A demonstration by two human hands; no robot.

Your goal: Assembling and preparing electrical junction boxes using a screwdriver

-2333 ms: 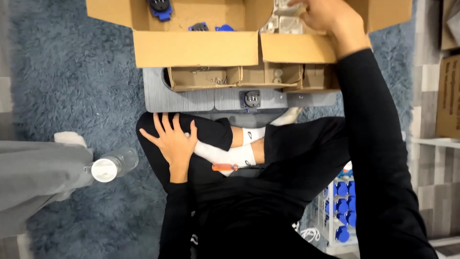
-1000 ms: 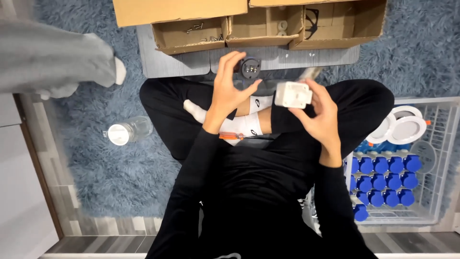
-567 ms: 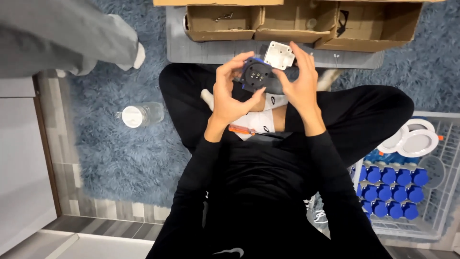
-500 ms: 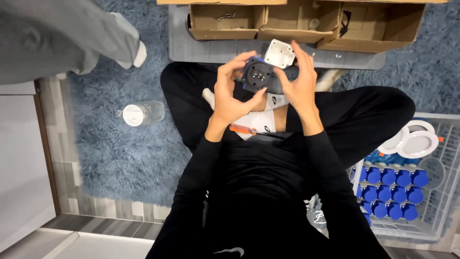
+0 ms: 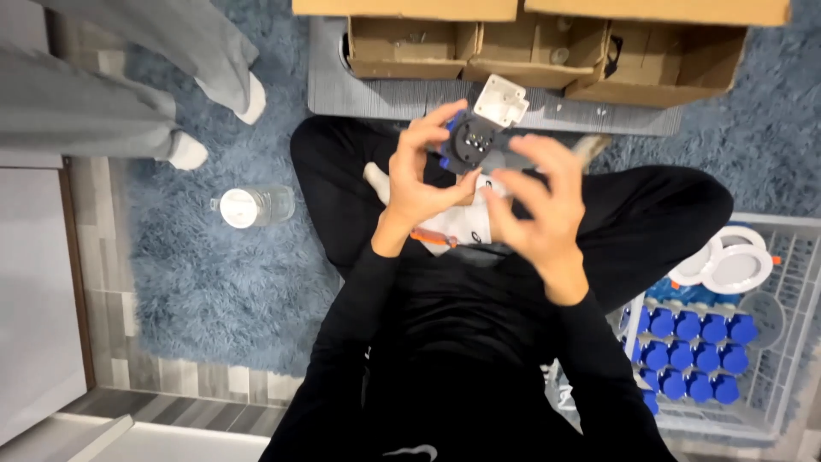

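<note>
so the right hand (image 5: 543,201) just let go and hangs open beside the dark round part (image 5: 469,141), left hand (image 5: 421,171) alone pinching it, white box (image 5: 501,100) attached on top.

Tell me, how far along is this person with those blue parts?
Done: rows of blue round parts fill the white wire basket. In hand: left hand holds a dark round part with white square box; right hand hovers open. Left: cardboard boxes still hold pieces.
</note>
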